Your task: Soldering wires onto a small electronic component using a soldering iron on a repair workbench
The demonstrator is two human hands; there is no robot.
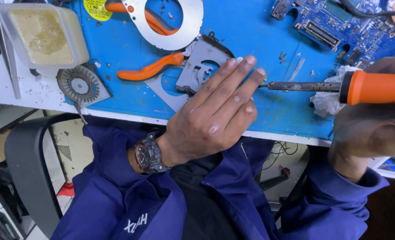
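Grey metal fan housing (pixel 202 66) lies on the blue work mat (pixel 251 35), pinned flat under the left hand (pixel 215 118). Right hand (pixel 371 129) is clamped around the orange-handled soldering iron (pixel 340 86). Advice: steady the tip, keeping the fingertips (pixel 259 73) clear of it.

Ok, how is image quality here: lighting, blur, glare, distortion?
Head view: bright, even light; left hand and soldering iron sharp; mild glare on the metal fan cover; table edge bows from wide-lens distortion; right hand is in shade.
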